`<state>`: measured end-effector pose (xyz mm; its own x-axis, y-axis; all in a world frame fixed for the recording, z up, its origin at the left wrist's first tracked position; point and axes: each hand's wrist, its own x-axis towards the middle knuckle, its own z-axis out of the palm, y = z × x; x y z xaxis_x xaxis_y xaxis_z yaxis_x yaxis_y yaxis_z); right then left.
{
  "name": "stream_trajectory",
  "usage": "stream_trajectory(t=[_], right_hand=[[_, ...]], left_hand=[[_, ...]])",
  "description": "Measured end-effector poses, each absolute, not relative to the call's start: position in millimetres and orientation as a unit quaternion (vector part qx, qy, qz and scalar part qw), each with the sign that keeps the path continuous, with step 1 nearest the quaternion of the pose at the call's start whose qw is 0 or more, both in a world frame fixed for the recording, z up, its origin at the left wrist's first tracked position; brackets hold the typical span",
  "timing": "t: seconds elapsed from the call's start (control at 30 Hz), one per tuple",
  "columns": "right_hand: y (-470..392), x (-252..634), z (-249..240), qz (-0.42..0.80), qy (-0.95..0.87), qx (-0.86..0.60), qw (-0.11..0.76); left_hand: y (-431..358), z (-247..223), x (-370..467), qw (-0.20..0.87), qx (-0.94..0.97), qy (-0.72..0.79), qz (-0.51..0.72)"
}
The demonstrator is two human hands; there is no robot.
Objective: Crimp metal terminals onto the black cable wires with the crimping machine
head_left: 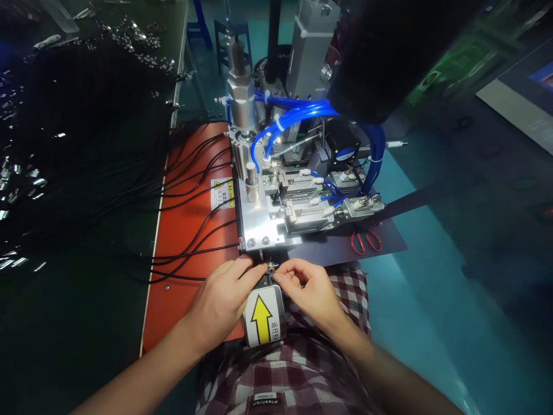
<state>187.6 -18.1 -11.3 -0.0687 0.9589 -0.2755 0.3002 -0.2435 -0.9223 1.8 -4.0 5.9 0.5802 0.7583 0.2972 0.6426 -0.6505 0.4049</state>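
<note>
My left hand [224, 294] is closed at the front edge of a metal machine [254, 216]. A black cable [190, 279] runs in under it from the left, and its fingers hide where the cable passes. Small thin coloured wires [272, 268] show between the fingertips of both hands. My right hand [309, 288] pinches these wires between thumb and forefinger, its other fingers curled in. Just below the fingertips is a rounded cover with a yellow arrow label [261, 320].
Several black cables [194, 230] cross the orange board [181, 311] into the machine. A dark heap of cables with shiny ends [129, 40] lies at left. Blue air tubes [306, 109] arch over the machine. Red-handled scissors [365, 242] lie on the dark plate [345, 252] at right.
</note>
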Motion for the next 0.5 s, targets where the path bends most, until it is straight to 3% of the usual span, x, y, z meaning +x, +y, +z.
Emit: stream_trajectory(t=[0.27,0.5], right_hand=[[-18.1,184.6,-0.9,0.33,-0.664,-0.585,0.328],[-10.7,188.3,-1.3,0.354,-0.666,-0.573,0.322]], left_hand=[[-3.2,6.6,2.9,0.136,0.878,0.4,0.225],[-3.1,7.0,2.9,0.127,0.877,0.405,0.226]])
